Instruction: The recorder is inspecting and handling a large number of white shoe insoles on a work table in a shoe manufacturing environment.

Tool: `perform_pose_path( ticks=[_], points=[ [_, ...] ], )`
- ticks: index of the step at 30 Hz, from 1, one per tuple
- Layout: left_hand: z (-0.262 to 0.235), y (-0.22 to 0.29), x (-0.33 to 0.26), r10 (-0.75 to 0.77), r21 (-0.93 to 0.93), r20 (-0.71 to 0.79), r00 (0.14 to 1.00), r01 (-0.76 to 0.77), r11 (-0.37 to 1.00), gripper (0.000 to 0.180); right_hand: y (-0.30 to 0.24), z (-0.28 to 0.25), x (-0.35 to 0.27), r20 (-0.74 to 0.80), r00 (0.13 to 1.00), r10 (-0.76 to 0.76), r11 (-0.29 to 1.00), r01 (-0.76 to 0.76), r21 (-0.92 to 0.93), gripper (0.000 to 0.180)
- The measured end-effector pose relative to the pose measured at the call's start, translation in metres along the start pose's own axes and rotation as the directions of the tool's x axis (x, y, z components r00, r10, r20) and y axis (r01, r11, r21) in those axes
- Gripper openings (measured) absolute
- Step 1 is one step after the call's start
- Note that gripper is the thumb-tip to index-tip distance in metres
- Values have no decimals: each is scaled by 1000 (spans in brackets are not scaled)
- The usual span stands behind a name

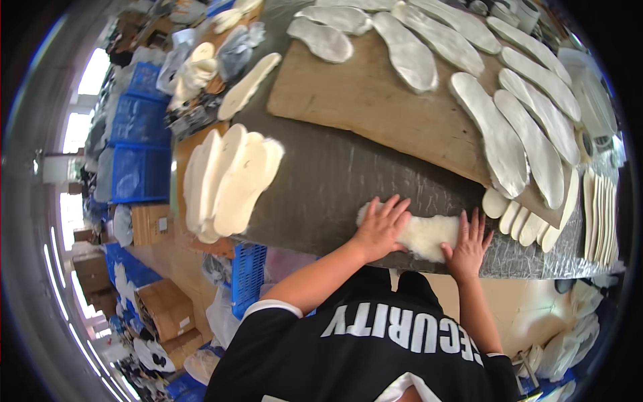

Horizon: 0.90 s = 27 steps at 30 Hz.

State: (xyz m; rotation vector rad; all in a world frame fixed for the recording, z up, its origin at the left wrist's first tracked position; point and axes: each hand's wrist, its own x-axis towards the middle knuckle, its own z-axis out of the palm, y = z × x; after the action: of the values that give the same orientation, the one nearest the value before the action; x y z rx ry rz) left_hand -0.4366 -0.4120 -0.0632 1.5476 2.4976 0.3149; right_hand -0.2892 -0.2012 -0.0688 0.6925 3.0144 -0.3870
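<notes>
A fluffy cream insole (430, 237) lies crosswise on the dark table near its front edge. My left hand (382, 231) rests over its left part, fingers stretched out and pointing away from me. At the other end, my right hand (469, 246) lies flat with the thumb apart, touching the insole's right end. Both hands are open and press down without gripping. Parts of the insole are hidden under them. Right of my right hand, several cream insoles (529, 231) lie side by side, partly under a board.
A brown board (375, 100) covers the far table, with several silvery-white insoles (492, 134) on it. A stack of cream insoles (234, 181) stands at the left table corner. Thin insoles (599, 218) stand in a row at far right. Blue crates (140, 154) and cartons (164, 308) fill the left.
</notes>
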Motion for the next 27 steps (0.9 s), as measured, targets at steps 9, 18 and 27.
perform_pose_path(
  ticks=[9, 18, 27],
  points=[
    [-136, -49, -107, -425, -414, -346, 836, 270, 869, 49, 23, 22, -32, -297, 947, 120, 766, 102, 635, 69],
    [-271, -269, -267, -839, -966, 131, 528, 258, 11, 30, 14, 18, -30, -291, 956, -21, 960, 100, 261, 53],
    [-214, -405, -291, -850, -6, -194, 490, 866, 500, 29, 1, 8, -7, -357, 934, 27, 948, 90, 307, 44]
  ],
)
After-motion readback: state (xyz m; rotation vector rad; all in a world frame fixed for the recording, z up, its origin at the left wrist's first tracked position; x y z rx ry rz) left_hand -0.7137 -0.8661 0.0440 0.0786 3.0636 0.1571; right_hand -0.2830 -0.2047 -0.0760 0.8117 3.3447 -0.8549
